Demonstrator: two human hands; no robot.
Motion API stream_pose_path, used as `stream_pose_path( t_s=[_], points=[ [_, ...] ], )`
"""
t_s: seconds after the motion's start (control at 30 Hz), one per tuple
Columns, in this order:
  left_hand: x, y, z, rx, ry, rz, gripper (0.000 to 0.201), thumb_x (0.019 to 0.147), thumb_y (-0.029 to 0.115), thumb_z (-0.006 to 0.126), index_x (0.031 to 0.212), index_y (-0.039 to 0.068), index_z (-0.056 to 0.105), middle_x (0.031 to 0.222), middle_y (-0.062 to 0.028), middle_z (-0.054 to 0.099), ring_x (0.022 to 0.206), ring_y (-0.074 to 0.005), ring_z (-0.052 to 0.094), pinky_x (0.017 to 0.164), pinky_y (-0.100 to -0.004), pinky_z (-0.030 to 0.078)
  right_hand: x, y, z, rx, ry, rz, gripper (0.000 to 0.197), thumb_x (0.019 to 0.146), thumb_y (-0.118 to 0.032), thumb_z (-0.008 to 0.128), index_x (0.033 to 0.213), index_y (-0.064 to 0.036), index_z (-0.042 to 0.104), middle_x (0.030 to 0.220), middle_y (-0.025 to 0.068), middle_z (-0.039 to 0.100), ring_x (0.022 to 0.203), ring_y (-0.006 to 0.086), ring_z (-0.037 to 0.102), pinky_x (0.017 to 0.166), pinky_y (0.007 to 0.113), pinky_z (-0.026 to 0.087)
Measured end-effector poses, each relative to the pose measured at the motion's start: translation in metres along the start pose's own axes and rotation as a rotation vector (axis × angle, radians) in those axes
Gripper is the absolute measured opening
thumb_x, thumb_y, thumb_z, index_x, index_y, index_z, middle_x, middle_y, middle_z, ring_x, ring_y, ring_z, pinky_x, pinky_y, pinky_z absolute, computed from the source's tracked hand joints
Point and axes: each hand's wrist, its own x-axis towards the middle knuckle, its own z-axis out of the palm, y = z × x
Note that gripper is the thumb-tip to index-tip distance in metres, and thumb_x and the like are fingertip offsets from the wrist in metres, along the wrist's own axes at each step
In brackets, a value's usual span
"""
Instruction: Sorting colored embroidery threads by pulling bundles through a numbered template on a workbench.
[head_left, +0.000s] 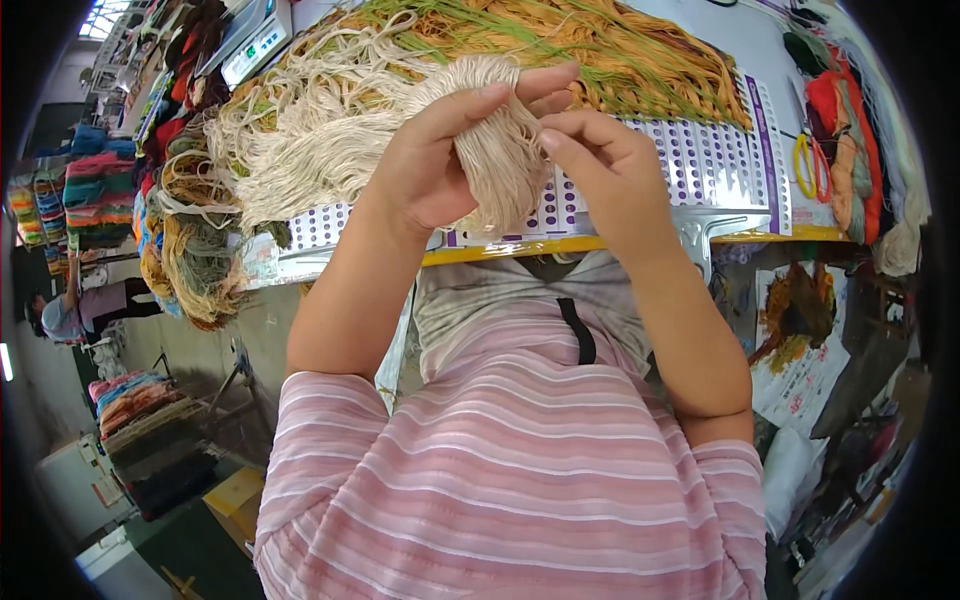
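Observation:
A thick hank of cream yarn [505, 170] hangs folded over in front of me, its looped end drooping toward the table's front edge. My left hand [425, 160] is closed around it, thumb on the near side and fingertips showing behind the strands. At the hank's right edge, my right hand [615, 170] pinches with thumb and forefinger on the yarn; the exact strand between them is too fine to make out. More loose cream yarn [310, 165] spreads over the table to the left, joining up close to the held hank.
Orange and green yarn [640, 55] covers the table's far side. Beneath lies a white sheet with purple dots [690, 165]. A digital scale [258, 50] stands at far left, and scissors [812, 165] lie at right beside red yarn [865, 130]. Another person [75, 310] is at left.

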Motion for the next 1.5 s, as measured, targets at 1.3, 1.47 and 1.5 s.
stream_pose_path(
  t_s=[1.3, 1.47, 1.5],
  points=[
    [-0.032, 0.004, 0.017, 0.485, 0.321, 0.231, 0.059, 0.082, 0.006, 0.066, 0.135, 0.006, 0.04, 0.103, -0.0088, 0.061, 0.087, -0.0147, 0.062, 0.077, -0.0295, 0.052, -0.013, -0.006, 0.014, 0.159, 0.056, 0.034, 0.009, 0.085, -0.001, 0.056, 0.091, 0.0026, 0.061, 0.075, 0.002, 0.063, 0.067, 0.0028, 0.055, 0.062, 0.017, 0.043],
    [-0.036, 0.001, 0.013, 0.516, 0.346, 0.332, 0.038, 0.083, 0.006, 0.065, 0.118, -0.002, 0.053, 0.096, -0.0063, 0.063, 0.085, -0.0141, 0.062, 0.073, -0.0287, 0.052, -0.014, -0.013, 0.015, 0.124, 0.0, 0.087, 0.009, 0.084, -0.002, 0.058, 0.091, 0.0019, 0.061, 0.078, 0.002, 0.063, 0.07, 0.0034, 0.056, 0.064, 0.018, 0.044],
    [-0.039, 0.003, 0.012, 0.502, 0.355, 0.285, 0.031, 0.083, 0.005, 0.064, 0.111, -0.004, 0.057, 0.093, -0.0058, 0.064, 0.085, -0.0144, 0.062, 0.072, -0.0285, 0.051, -0.014, -0.014, 0.016, 0.093, -0.013, 0.102, 0.008, 0.084, -0.002, 0.059, 0.091, 0.0019, 0.061, 0.078, 0.0014, 0.063, 0.07, 0.0034, 0.056, 0.064, 0.017, 0.044]
  ],
)
